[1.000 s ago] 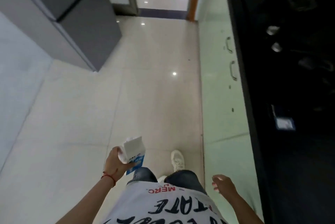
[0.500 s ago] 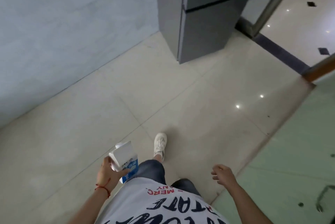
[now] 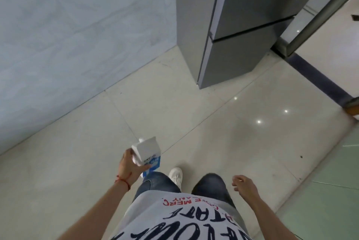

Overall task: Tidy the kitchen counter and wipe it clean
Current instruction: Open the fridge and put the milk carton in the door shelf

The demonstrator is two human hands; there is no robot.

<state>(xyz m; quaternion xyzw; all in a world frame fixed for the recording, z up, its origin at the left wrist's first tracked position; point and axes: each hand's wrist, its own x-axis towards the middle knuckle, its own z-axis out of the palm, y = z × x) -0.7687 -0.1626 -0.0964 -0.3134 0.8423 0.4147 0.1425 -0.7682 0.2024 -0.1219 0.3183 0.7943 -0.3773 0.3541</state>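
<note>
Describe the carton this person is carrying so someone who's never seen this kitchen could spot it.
Start at the tall grey fridge against the pale wall, then come down the cream tiled floor to the left hand. In its grip is a small gable-topped carton, white above and blue below, the only packaged item in view.

1. The carton point(image 3: 148, 153) sits in the left hand point(image 3: 130, 167), left of the person's legs
2. The right hand point(image 3: 245, 185) hangs at the near right, holding nothing
3. The fridge point(image 3: 239, 33) stands far and right on the floor point(image 3: 194, 115)
4. The wall point(image 3: 77, 35) runs along the far left
</note>
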